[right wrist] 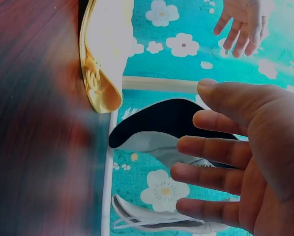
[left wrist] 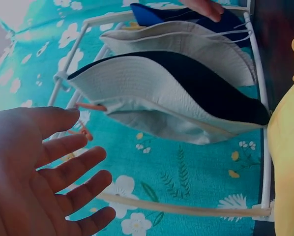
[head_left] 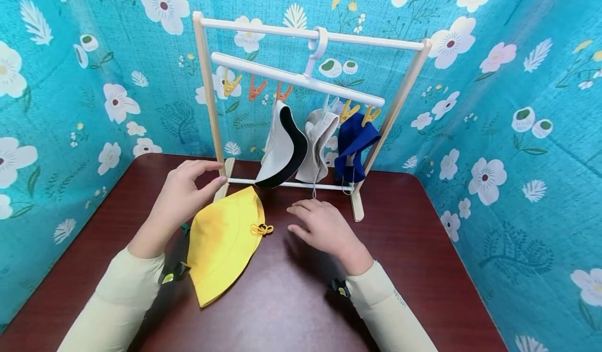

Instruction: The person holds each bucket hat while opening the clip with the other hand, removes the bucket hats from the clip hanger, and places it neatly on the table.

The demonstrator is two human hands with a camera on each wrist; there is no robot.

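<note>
A yellow bucket hat with a small cord bow lies on the table. My left hand is over the hat's upper left side, thumb and fingers apart, holding nothing. To the right of the hat hovers my right hand, its fingers extended and gripping nothing. In front of the hands, a white hanger carries a white hat with a black underside, a beige hat and a dark blue hat. In the left wrist view the left palm is bare, near the white hat.
The hanger hooks over the top bar of a wooden rack. A yellow clip and an orange clip hang without hats at its left end. Flowered blue cloth surrounds the dark red table.
</note>
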